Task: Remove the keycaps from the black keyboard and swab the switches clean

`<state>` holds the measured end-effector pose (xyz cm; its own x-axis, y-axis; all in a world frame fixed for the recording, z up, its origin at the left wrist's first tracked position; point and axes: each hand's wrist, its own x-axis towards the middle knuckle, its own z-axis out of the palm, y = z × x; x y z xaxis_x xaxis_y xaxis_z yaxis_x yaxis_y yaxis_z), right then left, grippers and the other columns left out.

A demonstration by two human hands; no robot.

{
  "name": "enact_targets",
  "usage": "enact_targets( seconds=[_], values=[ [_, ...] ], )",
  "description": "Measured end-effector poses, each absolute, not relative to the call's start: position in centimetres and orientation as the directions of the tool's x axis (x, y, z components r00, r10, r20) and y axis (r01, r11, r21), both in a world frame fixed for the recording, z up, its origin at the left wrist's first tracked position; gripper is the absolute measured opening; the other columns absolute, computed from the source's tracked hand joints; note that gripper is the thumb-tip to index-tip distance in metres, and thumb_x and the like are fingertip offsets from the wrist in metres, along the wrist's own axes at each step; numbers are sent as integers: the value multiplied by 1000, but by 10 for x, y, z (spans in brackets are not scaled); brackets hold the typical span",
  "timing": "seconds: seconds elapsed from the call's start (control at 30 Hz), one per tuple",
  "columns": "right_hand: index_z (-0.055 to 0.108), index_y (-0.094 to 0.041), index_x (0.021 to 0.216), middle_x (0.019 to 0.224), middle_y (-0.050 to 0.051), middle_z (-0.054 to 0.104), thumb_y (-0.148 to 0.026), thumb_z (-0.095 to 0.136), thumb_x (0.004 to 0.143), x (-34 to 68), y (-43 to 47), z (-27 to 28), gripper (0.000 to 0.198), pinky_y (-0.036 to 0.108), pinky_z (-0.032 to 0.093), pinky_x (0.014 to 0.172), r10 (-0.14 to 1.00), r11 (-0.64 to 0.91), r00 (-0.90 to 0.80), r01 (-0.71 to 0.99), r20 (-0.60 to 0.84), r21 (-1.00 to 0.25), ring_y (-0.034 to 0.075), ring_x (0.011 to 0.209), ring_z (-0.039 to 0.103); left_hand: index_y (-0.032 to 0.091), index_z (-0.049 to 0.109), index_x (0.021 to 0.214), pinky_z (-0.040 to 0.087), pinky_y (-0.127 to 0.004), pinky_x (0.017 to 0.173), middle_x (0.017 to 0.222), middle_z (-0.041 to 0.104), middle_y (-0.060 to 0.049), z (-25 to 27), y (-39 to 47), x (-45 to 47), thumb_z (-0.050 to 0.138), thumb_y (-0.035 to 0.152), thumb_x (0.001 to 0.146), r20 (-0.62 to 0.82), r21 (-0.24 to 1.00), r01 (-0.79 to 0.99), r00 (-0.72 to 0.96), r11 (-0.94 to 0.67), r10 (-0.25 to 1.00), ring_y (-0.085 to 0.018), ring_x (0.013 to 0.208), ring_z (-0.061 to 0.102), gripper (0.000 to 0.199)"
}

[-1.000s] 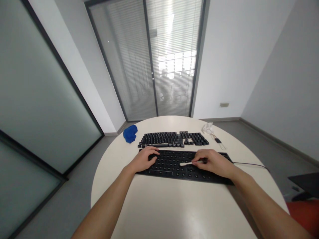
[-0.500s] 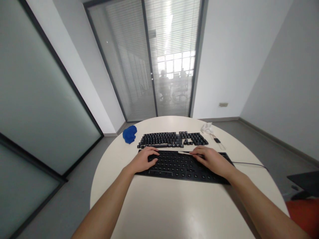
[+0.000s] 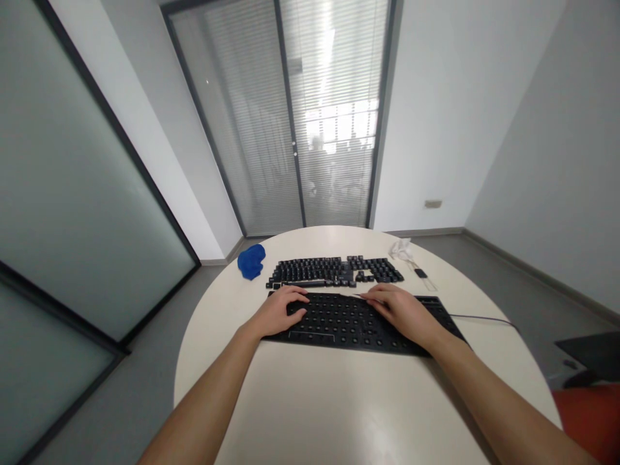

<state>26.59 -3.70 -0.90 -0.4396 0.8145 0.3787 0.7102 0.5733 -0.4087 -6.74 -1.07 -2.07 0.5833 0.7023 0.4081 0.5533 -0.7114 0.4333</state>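
Observation:
A black keyboard (image 3: 334, 323) with its keycaps off lies in front of me. My left hand (image 3: 281, 311) rests on its left end, fingers spread and thumb apart, with nothing in it. Over the keyboard's upper right part, my right hand (image 3: 397, 310) pinches a thin, pale, stick-like tool (image 3: 349, 296). The tool points left along the top edge; its tip is too small to make out. Behind the keyboard, the loose black keycaps (image 3: 310, 268) are laid out in rows like a keyboard.
A blue cloth (image 3: 251, 261) lies at the table's back left. A crumpled white tissue (image 3: 401, 248) and a wire keycap puller (image 3: 421, 273) are at the back right. The keyboard's cable (image 3: 484, 318) runs right across the round table (image 3: 310, 400). Something red (image 3: 588, 420) stands at lower right.
My right hand has moved slightly left along the keyboard's top edge with the pale tool. My left hand has stayed in place.

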Motion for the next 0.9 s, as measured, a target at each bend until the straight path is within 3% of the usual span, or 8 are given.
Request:
enact_targets(
  seconds=[0.5,0.9],
  values=[
    [72,-29,114,108,6,70,-27,44,99,244,-40,-18,32,37,54,88,788,584,-427,748,443,-315,23,100,63,23,70,106,45,-43,105,124,65,-7,-16,-13,-59,65,22,85,396,432,561,585,-706,707,-24,116,59,22],
    [75,-25,110,103,7,72,-24,50,94,268,-37,-7,29,37,52,87,833,542,-418,747,363,-385,24,96,66,24,70,106,45,-43,105,124,65,-7,-18,-12,-69,65,21,85,401,439,557,581,-705,708,-24,116,59,22]
  ],
)
